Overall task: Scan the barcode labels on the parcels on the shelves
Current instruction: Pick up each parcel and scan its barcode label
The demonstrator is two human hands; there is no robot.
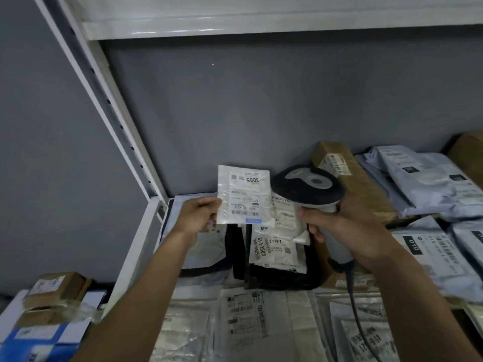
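Parcel (243,195), small and white, stands upright above the shelf (146,231), pinched at its left edge by the left hand (200,218). Just right of it, the scanner (307,188), gripped by the right hand (339,231), points its head toward the label.

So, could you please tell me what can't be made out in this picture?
- Head view: print on the small white parcel in the left hand is blurred.
- The scanner window faces away; the right hand hides its trigger.
- The black bag is mostly covered by parcels.
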